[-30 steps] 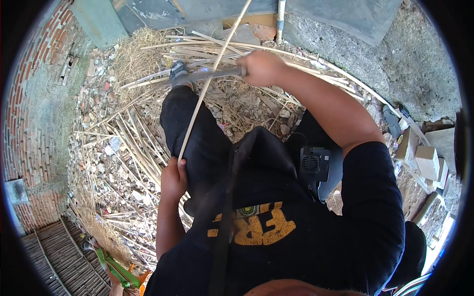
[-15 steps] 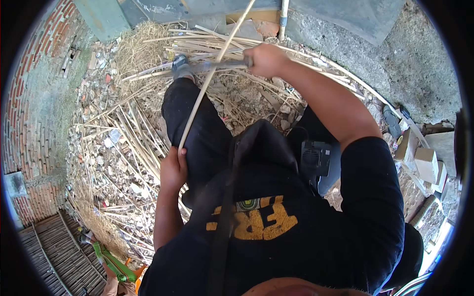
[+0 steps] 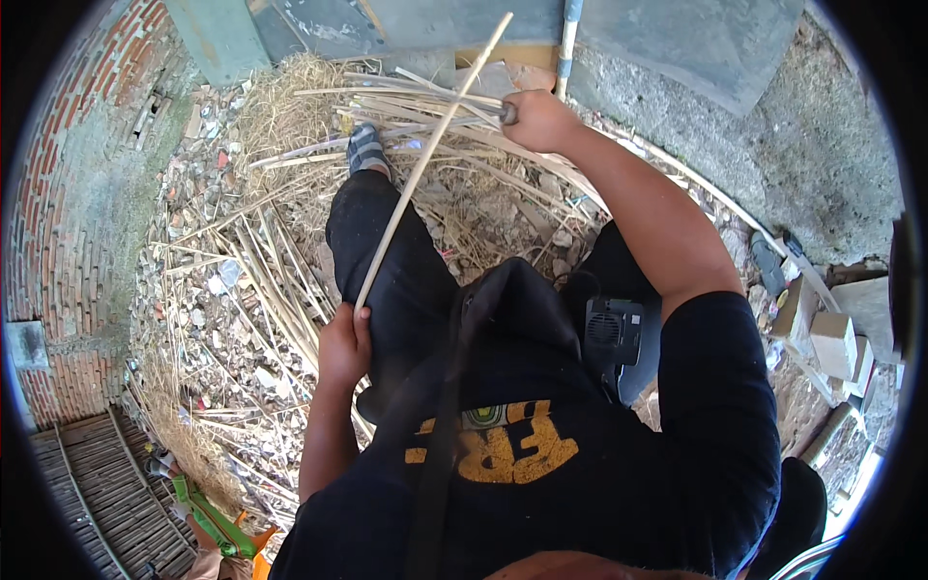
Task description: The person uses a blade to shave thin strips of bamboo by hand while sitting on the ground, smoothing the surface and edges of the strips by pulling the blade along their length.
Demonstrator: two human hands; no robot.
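Observation:
A long pale bamboo strip slants up and away from my left hand, which is closed around its near end beside my left thigh. Farther off, my right hand is closed on the dark handle of a machete, right of the strip's far part. The machete's blade does not show clearly now. My left foot, in a grey striped sandal, rests among the cut strips.
More bamboo strips lie on the rubble at left and ahead, near dry straw. A brick wall stands left, a concrete wall right. Another person in green is at lower left. Pale blocks lie at right.
The machete blade, seen earlier crossing the strip toward the left, is no longer plainly visible. My right hand is slightly farther right, and the strip's far tip has come into view.

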